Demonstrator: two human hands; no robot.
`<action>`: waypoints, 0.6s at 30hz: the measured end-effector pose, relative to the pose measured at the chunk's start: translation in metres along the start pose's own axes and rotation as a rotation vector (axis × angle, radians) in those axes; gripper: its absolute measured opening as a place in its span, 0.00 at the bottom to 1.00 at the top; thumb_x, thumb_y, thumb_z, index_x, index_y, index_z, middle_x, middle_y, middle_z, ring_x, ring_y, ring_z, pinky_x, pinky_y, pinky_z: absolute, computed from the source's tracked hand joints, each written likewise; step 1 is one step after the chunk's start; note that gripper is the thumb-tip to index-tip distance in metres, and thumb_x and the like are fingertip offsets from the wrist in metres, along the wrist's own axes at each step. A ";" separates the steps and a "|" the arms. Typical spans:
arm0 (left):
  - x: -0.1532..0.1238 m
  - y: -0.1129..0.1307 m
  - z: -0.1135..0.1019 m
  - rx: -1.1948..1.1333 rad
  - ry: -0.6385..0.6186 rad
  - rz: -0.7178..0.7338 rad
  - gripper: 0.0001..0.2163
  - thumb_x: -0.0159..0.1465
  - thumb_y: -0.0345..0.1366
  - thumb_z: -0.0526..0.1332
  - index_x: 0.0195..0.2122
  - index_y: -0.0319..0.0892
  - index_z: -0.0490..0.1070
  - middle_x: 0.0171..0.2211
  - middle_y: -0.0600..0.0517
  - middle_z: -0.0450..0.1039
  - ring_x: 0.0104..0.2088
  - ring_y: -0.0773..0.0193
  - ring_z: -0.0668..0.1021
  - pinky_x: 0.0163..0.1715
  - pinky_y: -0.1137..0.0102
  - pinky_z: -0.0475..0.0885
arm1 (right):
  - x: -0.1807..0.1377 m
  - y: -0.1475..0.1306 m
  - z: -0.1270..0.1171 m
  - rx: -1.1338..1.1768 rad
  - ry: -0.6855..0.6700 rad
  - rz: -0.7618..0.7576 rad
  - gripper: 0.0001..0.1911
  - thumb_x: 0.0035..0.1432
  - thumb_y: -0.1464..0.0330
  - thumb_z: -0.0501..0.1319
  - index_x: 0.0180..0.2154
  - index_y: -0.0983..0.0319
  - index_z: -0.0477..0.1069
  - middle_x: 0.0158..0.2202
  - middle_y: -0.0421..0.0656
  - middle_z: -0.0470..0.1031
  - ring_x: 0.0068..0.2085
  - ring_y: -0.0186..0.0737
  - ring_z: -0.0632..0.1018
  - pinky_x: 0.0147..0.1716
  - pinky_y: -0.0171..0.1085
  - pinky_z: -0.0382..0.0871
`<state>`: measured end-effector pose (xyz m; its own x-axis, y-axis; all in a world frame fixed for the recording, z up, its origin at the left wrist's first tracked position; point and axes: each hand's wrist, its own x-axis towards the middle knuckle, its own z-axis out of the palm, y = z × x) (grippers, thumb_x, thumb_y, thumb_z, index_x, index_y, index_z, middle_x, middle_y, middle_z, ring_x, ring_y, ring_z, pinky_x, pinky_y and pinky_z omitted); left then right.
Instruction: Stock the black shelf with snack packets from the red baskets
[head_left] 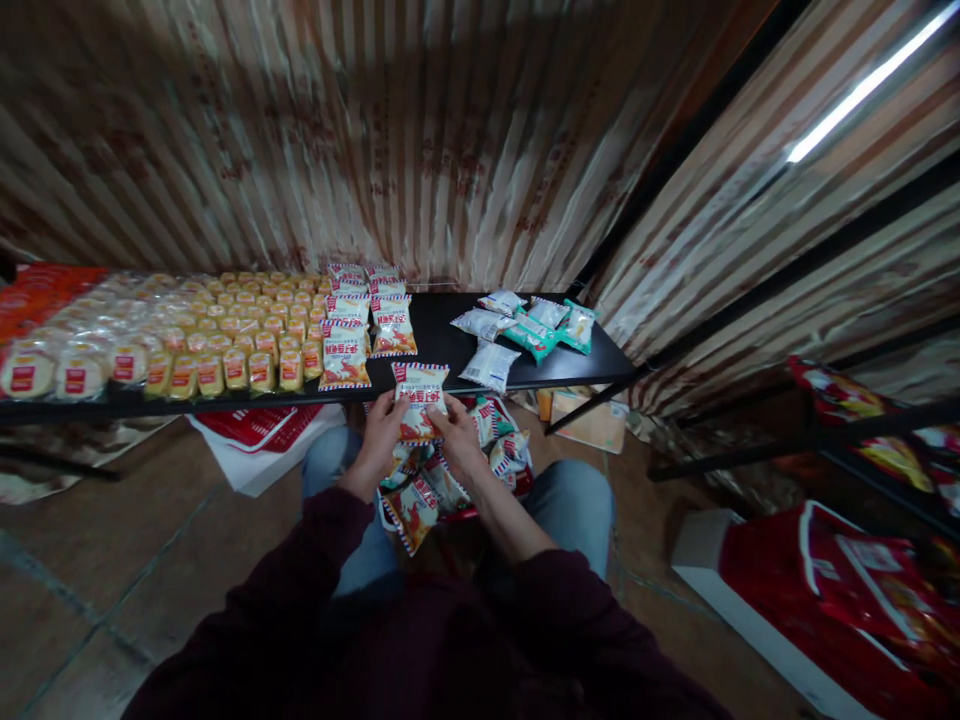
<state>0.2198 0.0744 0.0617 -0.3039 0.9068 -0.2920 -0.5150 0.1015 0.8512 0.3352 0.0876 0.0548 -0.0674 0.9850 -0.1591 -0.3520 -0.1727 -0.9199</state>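
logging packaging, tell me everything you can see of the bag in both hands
The bag looks like plastic film: striped top edge, whitish ground, red lettering, orange picture below. Its printed face is towards the camera, near the front edge of the black table. The left hand and right hand grip its sides.

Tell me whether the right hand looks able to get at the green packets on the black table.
Probably yes: the right hand grips a snack packet, but nothing stands above the green packets on the table; pale packets only lie close by.
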 end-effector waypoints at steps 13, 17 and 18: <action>-0.003 0.008 0.010 0.038 0.048 0.025 0.16 0.49 0.41 0.69 0.37 0.42 0.73 0.33 0.50 0.77 0.32 0.63 0.78 0.36 0.68 0.73 | 0.007 -0.004 0.001 0.148 0.062 0.081 0.25 0.39 0.59 0.71 0.41 0.59 0.72 0.29 0.37 0.79 0.31 0.38 0.79 0.34 0.38 0.74; -0.004 0.007 0.009 0.053 0.064 -0.008 0.13 0.50 0.39 0.67 0.37 0.43 0.73 0.32 0.53 0.76 0.31 0.64 0.77 0.36 0.67 0.73 | 0.005 -0.005 0.000 0.154 0.022 0.096 0.26 0.39 0.60 0.71 0.43 0.59 0.73 0.30 0.37 0.80 0.32 0.39 0.79 0.35 0.39 0.74; -0.004 0.006 0.008 0.046 0.058 -0.012 0.13 0.51 0.39 0.67 0.37 0.43 0.73 0.32 0.53 0.76 0.32 0.64 0.77 0.37 0.67 0.73 | 0.005 -0.005 0.000 0.149 0.018 0.088 0.26 0.39 0.60 0.71 0.43 0.59 0.73 0.31 0.37 0.80 0.32 0.39 0.79 0.36 0.39 0.74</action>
<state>0.2246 0.0746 0.0714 -0.3444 0.8806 -0.3255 -0.4818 0.1318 0.8663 0.3367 0.0931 0.0588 -0.0884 0.9656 -0.2445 -0.4804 -0.2564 -0.8388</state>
